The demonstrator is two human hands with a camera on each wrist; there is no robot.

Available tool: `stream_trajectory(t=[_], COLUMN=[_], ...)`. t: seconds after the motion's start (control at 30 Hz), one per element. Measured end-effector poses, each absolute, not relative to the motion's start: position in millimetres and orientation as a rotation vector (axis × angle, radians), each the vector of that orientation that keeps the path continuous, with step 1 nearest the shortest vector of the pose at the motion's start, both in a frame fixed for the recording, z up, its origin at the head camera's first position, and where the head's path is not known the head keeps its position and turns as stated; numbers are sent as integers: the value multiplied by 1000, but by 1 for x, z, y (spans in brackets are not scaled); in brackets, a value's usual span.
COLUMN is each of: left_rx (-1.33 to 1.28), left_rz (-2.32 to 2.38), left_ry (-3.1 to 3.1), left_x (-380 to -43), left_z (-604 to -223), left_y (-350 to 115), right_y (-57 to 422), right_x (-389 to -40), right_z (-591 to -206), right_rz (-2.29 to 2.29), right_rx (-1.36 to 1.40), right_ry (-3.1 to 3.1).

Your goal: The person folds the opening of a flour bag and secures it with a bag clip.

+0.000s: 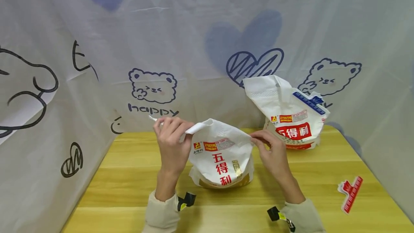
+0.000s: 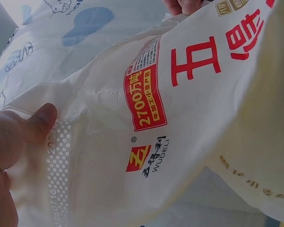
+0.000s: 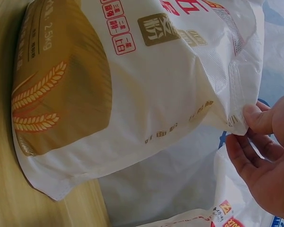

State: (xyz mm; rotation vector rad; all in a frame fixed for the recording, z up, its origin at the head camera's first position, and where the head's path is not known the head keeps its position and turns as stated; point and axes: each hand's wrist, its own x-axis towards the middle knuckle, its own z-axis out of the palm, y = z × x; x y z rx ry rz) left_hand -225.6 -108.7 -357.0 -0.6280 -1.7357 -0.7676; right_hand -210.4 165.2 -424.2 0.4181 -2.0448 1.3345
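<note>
Together, two hands [image 1: 172,140] [image 1: 272,152] pinch one white bag [image 1: 224,139] near another bag [image 1: 280,105] and two clips [image 1: 308,102] [image 1: 353,194].

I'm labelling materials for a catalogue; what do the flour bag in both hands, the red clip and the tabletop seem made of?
Flour bag: perhaps coated paper or plastic fabric, faintly satiny; creases and a fine surface texture suggest it.
Red clip: probably rigid plastic; its even colour and crisp edges fit.
Tabletop: wood or wood-look laminate, slightly glossy; it shows yellow grain bands.

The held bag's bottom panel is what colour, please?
Golden-brown panel, with yellow wheat ears; clearest in the right wrist view.
</note>
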Motion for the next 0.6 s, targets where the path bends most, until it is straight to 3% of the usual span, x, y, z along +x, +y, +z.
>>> stream_trajectory(t=[0.6], left_rx=[-648], left_rz=[-780], left_ry=[-1701], left_x=[-227], left_z=[-362], left_y=[-107], right_y=[169], right_x=[-207], right_z=[-424], right_rz=[1316], right_rx=[409], right_ry=[-2100])
